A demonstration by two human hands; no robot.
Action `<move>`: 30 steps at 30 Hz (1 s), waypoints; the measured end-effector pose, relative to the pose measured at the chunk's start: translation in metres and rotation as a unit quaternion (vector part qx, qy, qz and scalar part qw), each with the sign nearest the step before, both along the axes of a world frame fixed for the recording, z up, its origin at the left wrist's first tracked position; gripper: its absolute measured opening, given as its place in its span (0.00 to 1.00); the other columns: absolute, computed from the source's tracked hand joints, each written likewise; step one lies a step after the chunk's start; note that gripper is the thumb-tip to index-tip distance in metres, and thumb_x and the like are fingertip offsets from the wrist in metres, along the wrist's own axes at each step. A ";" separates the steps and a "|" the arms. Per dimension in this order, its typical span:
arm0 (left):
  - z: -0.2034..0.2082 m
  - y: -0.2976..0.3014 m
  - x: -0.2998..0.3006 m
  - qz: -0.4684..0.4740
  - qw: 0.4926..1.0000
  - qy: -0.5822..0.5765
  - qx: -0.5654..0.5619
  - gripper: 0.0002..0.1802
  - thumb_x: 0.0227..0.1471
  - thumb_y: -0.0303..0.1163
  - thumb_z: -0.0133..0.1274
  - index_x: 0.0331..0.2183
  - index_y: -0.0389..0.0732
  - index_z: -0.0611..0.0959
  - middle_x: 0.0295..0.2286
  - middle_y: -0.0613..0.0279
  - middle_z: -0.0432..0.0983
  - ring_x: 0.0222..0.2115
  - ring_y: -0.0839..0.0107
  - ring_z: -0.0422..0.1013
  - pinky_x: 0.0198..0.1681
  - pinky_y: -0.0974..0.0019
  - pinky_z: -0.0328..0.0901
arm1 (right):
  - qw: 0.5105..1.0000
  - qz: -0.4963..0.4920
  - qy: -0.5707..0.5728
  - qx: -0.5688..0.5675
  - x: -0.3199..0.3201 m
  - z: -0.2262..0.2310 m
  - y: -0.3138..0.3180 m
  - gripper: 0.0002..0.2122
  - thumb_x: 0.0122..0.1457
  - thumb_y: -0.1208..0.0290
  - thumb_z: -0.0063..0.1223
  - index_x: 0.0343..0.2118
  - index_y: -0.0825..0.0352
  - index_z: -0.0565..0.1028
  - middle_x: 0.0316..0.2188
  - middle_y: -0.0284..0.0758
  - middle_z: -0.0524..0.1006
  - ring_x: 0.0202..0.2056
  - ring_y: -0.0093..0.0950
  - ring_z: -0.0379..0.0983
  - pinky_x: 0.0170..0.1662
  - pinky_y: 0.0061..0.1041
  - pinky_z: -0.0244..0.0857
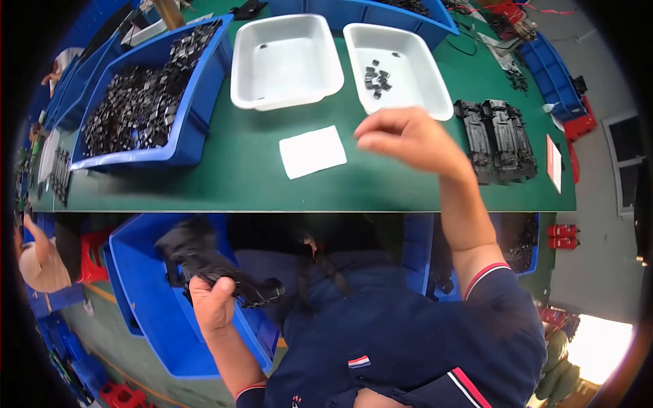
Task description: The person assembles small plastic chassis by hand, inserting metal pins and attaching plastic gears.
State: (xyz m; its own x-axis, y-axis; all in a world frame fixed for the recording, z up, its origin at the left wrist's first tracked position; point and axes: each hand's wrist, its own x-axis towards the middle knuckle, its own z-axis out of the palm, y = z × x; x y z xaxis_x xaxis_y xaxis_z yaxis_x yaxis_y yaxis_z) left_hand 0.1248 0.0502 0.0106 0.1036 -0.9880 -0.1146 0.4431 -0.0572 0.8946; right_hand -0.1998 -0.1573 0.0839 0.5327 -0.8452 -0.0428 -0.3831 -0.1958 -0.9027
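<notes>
My left hand (215,303) is closed around the near end of a long black moulded plastic part (207,262). It holds the part tilted over a blue bin (160,319) below the table edge; the part's far end is blurred. Over the green table (258,194), my right hand (415,139) hovers at the near edge of the right white tray (435,81). Its fingers are bent, with a gap to the thumb and nothing visible between them. Several small black pieces (377,79) lie in that tray. To the left of this hand a white sheet (313,152) lies on the table.
Another white tray (286,98) stands at the back middle. At the left, a blue crate (187,146) is heaped with small black parts. Long black assemblies (507,139) lie at the right beside a red-and-white card (554,163). Another person (44,262) sits at the far left.
</notes>
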 end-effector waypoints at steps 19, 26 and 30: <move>-0.028 -0.064 -0.080 0.008 0.979 0.206 0.013 0.21 0.55 0.29 0.51 0.50 0.36 0.68 0.44 0.51 0.73 0.39 0.60 0.72 0.44 0.60 0.69 | 0.919 -0.246 0.296 -0.087 -0.059 -0.066 -0.173 0.07 0.44 0.70 0.59 0.24 0.68 0.79 0.21 0.38 0.78 0.24 0.30 0.76 0.31 0.27 0.70; -0.018 -0.082 -0.092 -0.027 0.958 0.284 0.017 0.22 0.56 0.29 0.50 0.52 0.37 0.68 0.53 0.48 0.65 0.44 0.59 0.72 0.49 0.56 0.69 | 0.943 -0.331 -0.009 -0.027 -0.077 -0.060 -0.163 0.09 0.49 0.76 0.58 0.34 0.71 0.77 0.26 0.33 0.78 0.24 0.19 0.73 0.29 0.18 0.70; -0.019 -0.091 -0.098 -0.048 0.951 0.304 0.032 0.23 0.57 0.29 0.49 0.54 0.38 0.67 0.54 0.51 0.64 0.45 0.60 0.72 0.49 0.56 0.69 | 0.938 -0.341 0.043 -0.042 -0.083 -0.045 -0.142 0.09 0.52 0.74 0.58 0.36 0.70 0.78 0.27 0.31 0.77 0.28 0.18 0.73 0.31 0.16 0.69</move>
State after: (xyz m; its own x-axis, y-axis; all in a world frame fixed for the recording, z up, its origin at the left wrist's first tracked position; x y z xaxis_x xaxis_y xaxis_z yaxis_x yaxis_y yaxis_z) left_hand 0.0267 -0.0408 -0.0079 -0.0922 -0.9783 -0.1853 0.8674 -0.1703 0.4676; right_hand -0.2824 -0.2994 0.0391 -0.1353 -0.9906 0.0203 -0.5156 0.0529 -0.8552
